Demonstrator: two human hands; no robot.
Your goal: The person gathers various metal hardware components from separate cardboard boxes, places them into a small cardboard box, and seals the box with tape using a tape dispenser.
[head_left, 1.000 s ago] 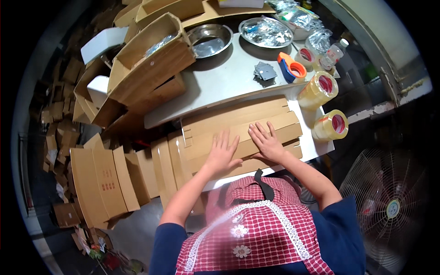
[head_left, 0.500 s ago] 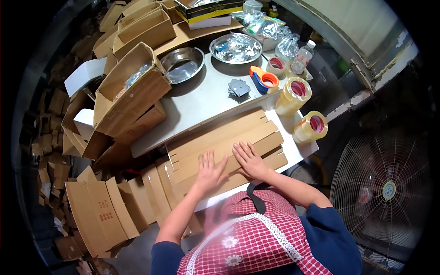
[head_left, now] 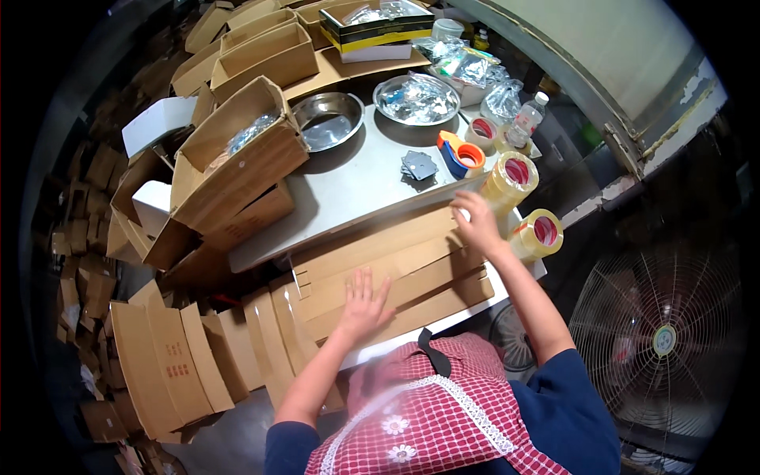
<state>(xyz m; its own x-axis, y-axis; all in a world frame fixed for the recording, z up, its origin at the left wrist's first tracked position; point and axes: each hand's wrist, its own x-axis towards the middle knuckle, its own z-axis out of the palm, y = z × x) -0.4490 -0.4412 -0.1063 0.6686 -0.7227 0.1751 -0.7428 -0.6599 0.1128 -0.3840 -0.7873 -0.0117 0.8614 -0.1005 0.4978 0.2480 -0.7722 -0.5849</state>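
A flat brown cardboard box (head_left: 388, 257), folded with slotted flaps, lies in front of me on the white table. My left hand (head_left: 366, 307) rests flat on its near left part, fingers spread. My right hand (head_left: 476, 225) is raised at the box's far right corner, with its fingers loosely bent and apart and nothing seen in them. Just beyond that hand are an orange and blue tape dispenser (head_left: 452, 155) and a stack of clear tape rolls (head_left: 499, 190). Another stack of tape rolls (head_left: 529, 240) stands to its right.
Small grey plates (head_left: 418, 165) are stacked on the white table (head_left: 348, 190). Behind them sit an empty metal bowl (head_left: 328, 123) and a bowl of small packets (head_left: 416, 99). Open cartons (head_left: 237, 158) crowd the left. A bottle (head_left: 526, 120) stands far right; a large fan (head_left: 663, 340) is at the right.
My right hand has lifted off the middle of the cardboard and moved away and right, to the far right corner. The left hand stays on the cardboard. The view has shifted slightly.
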